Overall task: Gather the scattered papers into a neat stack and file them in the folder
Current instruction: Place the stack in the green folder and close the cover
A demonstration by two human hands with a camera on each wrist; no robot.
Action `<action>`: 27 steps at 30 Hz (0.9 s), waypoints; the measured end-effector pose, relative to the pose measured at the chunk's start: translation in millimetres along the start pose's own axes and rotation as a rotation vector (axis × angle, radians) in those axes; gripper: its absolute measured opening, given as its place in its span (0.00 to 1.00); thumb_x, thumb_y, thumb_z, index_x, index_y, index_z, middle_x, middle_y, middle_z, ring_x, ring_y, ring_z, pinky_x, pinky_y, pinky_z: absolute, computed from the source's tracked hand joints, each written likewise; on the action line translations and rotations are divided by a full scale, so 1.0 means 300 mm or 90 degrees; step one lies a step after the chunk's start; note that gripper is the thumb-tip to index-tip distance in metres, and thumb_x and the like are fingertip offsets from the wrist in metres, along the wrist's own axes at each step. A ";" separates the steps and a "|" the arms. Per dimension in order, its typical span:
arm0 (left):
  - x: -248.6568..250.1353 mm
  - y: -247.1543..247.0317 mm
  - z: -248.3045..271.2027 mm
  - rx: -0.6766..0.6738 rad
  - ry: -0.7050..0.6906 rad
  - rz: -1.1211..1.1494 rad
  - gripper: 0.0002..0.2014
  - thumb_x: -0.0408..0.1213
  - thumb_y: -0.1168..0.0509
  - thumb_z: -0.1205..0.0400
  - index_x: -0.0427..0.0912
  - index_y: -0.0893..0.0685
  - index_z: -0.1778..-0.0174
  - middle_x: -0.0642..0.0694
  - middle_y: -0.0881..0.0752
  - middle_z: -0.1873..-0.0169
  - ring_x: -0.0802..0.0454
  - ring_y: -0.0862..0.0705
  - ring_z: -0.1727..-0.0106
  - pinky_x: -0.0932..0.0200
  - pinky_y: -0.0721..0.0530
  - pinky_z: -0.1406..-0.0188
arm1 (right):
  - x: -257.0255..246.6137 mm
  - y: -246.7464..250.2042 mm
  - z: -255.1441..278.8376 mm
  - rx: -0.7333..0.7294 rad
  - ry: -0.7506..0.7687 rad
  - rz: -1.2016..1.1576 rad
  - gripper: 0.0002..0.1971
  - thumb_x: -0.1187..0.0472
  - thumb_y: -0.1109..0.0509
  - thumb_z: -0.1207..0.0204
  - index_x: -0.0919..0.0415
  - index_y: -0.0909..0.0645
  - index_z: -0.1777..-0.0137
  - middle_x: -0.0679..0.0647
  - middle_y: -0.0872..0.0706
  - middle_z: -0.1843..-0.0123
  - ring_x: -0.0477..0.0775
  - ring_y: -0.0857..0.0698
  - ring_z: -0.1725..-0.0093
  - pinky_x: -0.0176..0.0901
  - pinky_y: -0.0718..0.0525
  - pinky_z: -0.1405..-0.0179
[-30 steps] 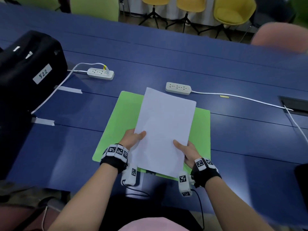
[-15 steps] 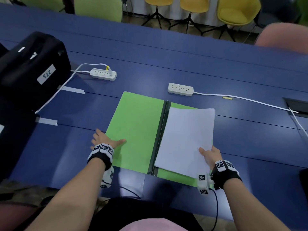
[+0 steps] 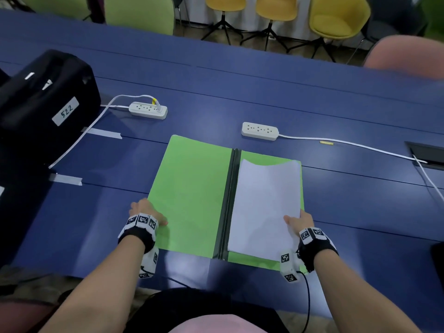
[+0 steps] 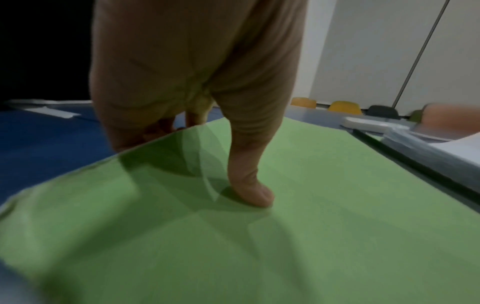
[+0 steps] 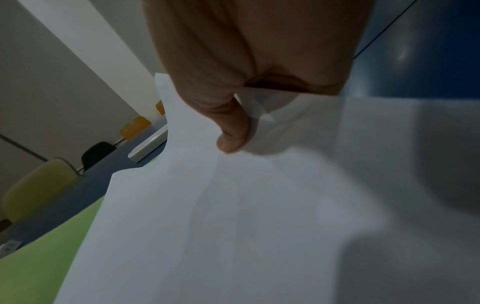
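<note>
A green folder (image 3: 192, 195) lies open on the blue table, its black spine (image 3: 230, 200) running down the middle. A white stack of papers (image 3: 264, 207) lies on the right half, its far edge bowed upward. My right hand (image 3: 299, 221) pinches the stack's right edge, thumb on top (image 5: 231, 142), fingers hidden under the sheets (image 5: 233, 205). My left hand (image 3: 146, 212) grips the left cover's outer edge, thumb on the green inside (image 4: 254, 193), fingers tucked beneath the cover (image 4: 182, 236).
Two white power strips (image 3: 148, 110) (image 3: 260, 131) with cords lie beyond the folder. A black case labelled 522 (image 3: 45, 104) stands at the left. Tape strips (image 3: 103, 133) mark the table. A recessed cable box (image 3: 427, 153) sits at the right. Chairs line the far side.
A second ago both hands held the stack over the closed folder. The left hand opened the cover to the left. The right hand has laid the stack squarer on the right half.
</note>
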State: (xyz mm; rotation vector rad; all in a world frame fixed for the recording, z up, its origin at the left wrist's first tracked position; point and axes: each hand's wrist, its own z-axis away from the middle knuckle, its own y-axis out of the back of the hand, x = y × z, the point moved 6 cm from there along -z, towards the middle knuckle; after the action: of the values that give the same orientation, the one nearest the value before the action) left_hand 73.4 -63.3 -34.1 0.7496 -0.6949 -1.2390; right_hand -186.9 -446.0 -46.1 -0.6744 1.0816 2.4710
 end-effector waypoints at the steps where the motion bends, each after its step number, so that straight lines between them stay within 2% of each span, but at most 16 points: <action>1: 0.001 0.012 0.004 -0.001 -0.015 0.002 0.32 0.41 0.17 0.41 0.36 0.23 0.45 0.36 0.20 0.40 0.39 0.18 0.43 0.50 0.15 0.49 | -0.011 0.002 0.006 0.003 0.003 0.004 0.19 0.67 0.30 0.26 0.65 0.19 0.34 0.63 0.15 0.35 0.64 0.17 0.36 0.53 0.20 0.34; 2: 0.001 0.024 0.010 -0.007 -0.026 0.019 0.28 0.40 0.17 0.41 0.36 0.22 0.50 0.37 0.17 0.44 0.39 0.17 0.47 0.52 0.16 0.55 | -0.020 0.003 0.009 0.005 0.008 0.012 0.19 0.67 0.31 0.25 0.66 0.20 0.34 0.63 0.15 0.35 0.64 0.17 0.36 0.51 0.21 0.35; 3: 0.001 0.040 0.021 -0.011 -0.036 0.039 0.26 0.39 0.18 0.40 0.35 0.21 0.51 0.37 0.16 0.45 0.38 0.17 0.48 0.52 0.16 0.57 | -0.027 0.002 0.012 0.007 0.009 0.024 0.18 0.68 0.31 0.24 0.67 0.20 0.34 0.63 0.15 0.35 0.65 0.17 0.35 0.49 0.22 0.37; 7: 0.007 0.109 0.056 0.002 -0.076 0.122 0.26 0.38 0.21 0.32 0.35 0.20 0.41 0.38 0.17 0.41 0.36 0.19 0.36 0.48 0.19 0.43 | -0.043 -0.003 0.041 0.034 0.017 0.063 0.17 0.66 0.33 0.24 0.67 0.20 0.36 0.64 0.15 0.36 0.66 0.18 0.36 0.47 0.22 0.41; 9: 0.014 0.144 0.083 0.001 -0.103 0.199 0.23 0.38 0.24 0.28 0.35 0.20 0.39 0.39 0.17 0.40 0.37 0.20 0.35 0.48 0.21 0.37 | -0.044 -0.008 0.044 0.041 0.019 0.088 0.15 0.65 0.33 0.25 0.65 0.19 0.38 0.64 0.15 0.37 0.67 0.17 0.40 0.45 0.23 0.46; 11: 0.031 0.187 0.118 -0.012 -0.157 0.255 0.17 0.39 0.27 0.24 0.38 0.17 0.41 0.41 0.14 0.43 0.39 0.17 0.38 0.49 0.21 0.38 | -0.044 -0.014 0.038 0.041 0.013 0.122 0.12 0.64 0.34 0.26 0.62 0.19 0.43 0.64 0.14 0.40 0.66 0.18 0.48 0.45 0.23 0.49; 13: 0.057 0.220 0.162 -0.054 -0.222 0.282 0.10 0.37 0.31 0.22 0.40 0.14 0.46 0.42 0.11 0.47 0.41 0.14 0.44 0.50 0.18 0.42 | -0.040 -0.013 0.031 0.048 0.000 0.145 0.14 0.63 0.34 0.28 0.63 0.20 0.42 0.64 0.14 0.40 0.64 0.19 0.51 0.45 0.22 0.52; 16: 0.092 0.250 0.234 -0.123 -0.300 0.304 0.09 0.32 0.38 0.18 0.38 0.14 0.47 0.39 0.10 0.49 0.42 0.12 0.50 0.49 0.16 0.44 | -0.028 -0.006 0.030 0.055 -0.027 0.137 0.24 0.61 0.31 0.28 0.66 0.29 0.31 0.66 0.19 0.35 0.67 0.19 0.39 0.48 0.23 0.50; 19: 0.122 0.274 0.340 -0.206 -0.348 0.337 0.15 0.27 0.46 0.14 0.45 0.15 0.44 0.43 0.10 0.47 0.44 0.12 0.48 0.52 0.16 0.43 | -0.049 0.015 0.044 0.082 -0.015 0.195 0.32 0.60 0.29 0.29 0.67 0.37 0.27 0.67 0.29 0.29 0.70 0.25 0.32 0.56 0.23 0.40; 21: 0.145 0.286 0.422 -0.269 -0.390 0.359 0.17 0.28 0.49 0.12 0.49 0.16 0.41 0.48 0.10 0.47 0.52 0.12 0.48 0.61 0.14 0.47 | -0.099 0.032 0.049 0.115 0.033 0.221 0.32 0.60 0.29 0.28 0.66 0.36 0.27 0.66 0.31 0.28 0.71 0.28 0.30 0.58 0.25 0.37; 22: 0.156 0.288 0.455 -0.289 -0.410 0.358 0.17 0.29 0.49 0.12 0.49 0.17 0.38 0.49 0.10 0.46 0.53 0.13 0.47 0.61 0.14 0.47 | -0.139 0.035 0.060 0.120 0.076 0.203 0.31 0.60 0.29 0.27 0.65 0.35 0.27 0.66 0.30 0.28 0.70 0.27 0.31 0.57 0.25 0.36; 23: 0.171 0.289 0.486 -0.301 -0.427 0.355 0.17 0.30 0.49 0.11 0.48 0.19 0.34 0.47 0.11 0.44 0.52 0.13 0.45 0.57 0.15 0.43 | -0.191 0.032 0.079 0.108 0.127 0.172 0.28 0.59 0.29 0.26 0.64 0.32 0.28 0.65 0.27 0.29 0.68 0.24 0.32 0.54 0.25 0.36; 25: 0.203 0.280 0.530 -0.315 -0.439 0.355 0.18 0.30 0.50 0.11 0.47 0.23 0.30 0.43 0.12 0.42 0.46 0.15 0.43 0.49 0.19 0.36 | -0.310 0.006 0.137 0.041 0.246 0.099 0.20 0.54 0.30 0.24 0.62 0.24 0.34 0.60 0.18 0.40 0.61 0.17 0.41 0.45 0.23 0.42; 27: 0.248 0.255 0.569 -0.337 -0.456 0.366 0.18 0.29 0.51 0.11 0.50 0.23 0.32 0.48 0.12 0.46 0.48 0.16 0.47 0.54 0.19 0.43 | -0.427 -0.030 0.233 -0.055 0.349 0.042 0.16 0.47 0.34 0.22 0.59 0.18 0.44 0.54 0.14 0.50 0.57 0.14 0.49 0.45 0.19 0.45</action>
State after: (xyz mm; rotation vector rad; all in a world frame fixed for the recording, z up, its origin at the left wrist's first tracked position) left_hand -7.0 -144.8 131.7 -0.3527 -1.0083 -1.0610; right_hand -96.7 -404.4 61.2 -1.4213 1.1919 2.4600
